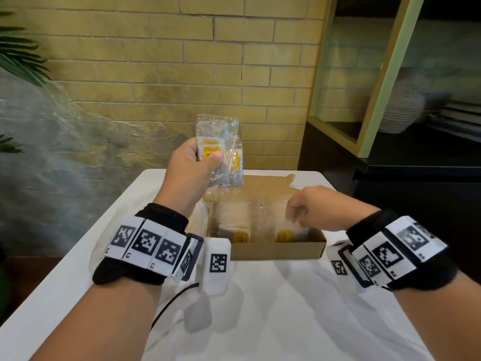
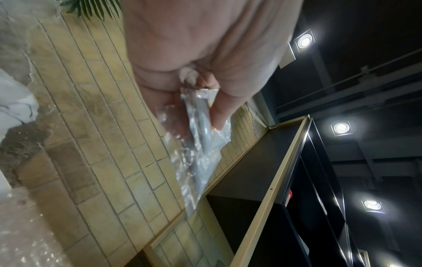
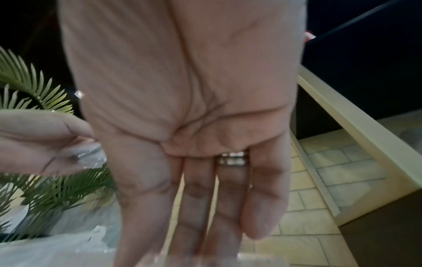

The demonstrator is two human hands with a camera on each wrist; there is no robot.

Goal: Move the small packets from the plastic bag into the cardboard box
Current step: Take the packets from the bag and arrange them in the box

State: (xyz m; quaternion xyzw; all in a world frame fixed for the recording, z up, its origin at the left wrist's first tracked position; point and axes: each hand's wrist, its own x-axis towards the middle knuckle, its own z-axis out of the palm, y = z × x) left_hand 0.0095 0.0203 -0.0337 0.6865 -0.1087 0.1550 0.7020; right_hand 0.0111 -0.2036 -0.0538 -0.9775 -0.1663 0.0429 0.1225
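My left hand (image 1: 188, 169) is raised above the far left corner of the open cardboard box (image 1: 276, 250) and grips clear plastic packets (image 1: 217, 136) with yellow labels between thumb and fingers. In the left wrist view the crinkled clear plastic (image 2: 200, 144) hangs from under the thumb. More clear packets (image 1: 238, 233) with yellow labels lie inside the box. My right hand (image 1: 309, 207) hovers over the box's right half, blurred. Its fingers (image 3: 200, 207) are nearly straight in the right wrist view and hold nothing.
The box stands on a white table (image 1: 260, 321). A thin white plastic bag (image 1: 117, 230) lies left of the box under my left wrist. A black cable (image 1: 171, 300) runs across the table. A brick wall is behind, a dark shelf unit (image 1: 390, 113) to the right.
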